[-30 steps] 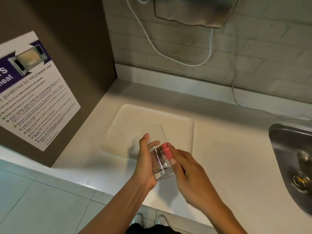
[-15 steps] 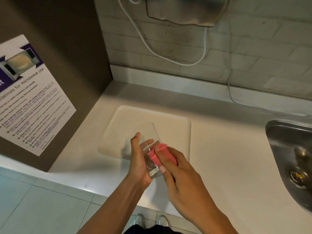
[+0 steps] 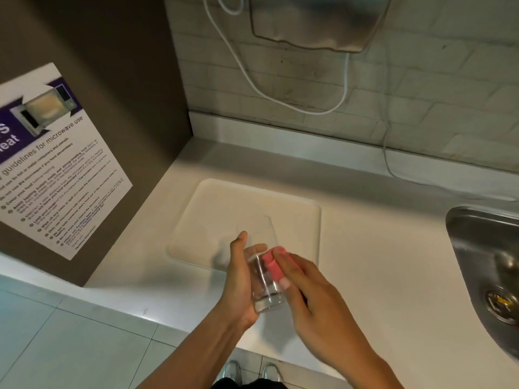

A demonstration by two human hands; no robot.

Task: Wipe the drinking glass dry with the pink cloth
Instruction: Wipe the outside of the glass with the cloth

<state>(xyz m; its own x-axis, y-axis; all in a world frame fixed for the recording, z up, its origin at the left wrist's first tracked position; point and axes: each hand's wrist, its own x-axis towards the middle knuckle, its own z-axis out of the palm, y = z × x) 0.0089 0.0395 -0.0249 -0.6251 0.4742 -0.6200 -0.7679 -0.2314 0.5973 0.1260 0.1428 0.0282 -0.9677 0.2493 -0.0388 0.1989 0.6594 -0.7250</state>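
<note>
Grip: left hand clamped around drinking glass, held above worktop edge, long axis tilted, mouth away, base toward person; right hand pressing pink cloth against its side.

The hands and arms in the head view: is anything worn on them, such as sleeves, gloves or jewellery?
Nothing visible is worn. The left hand and right hand are bare, without gloves, rings or a watch. Both forearms are bare down to the frame's lower edge, so no sleeve shows. The right hand looks slightly blurred.
</note>
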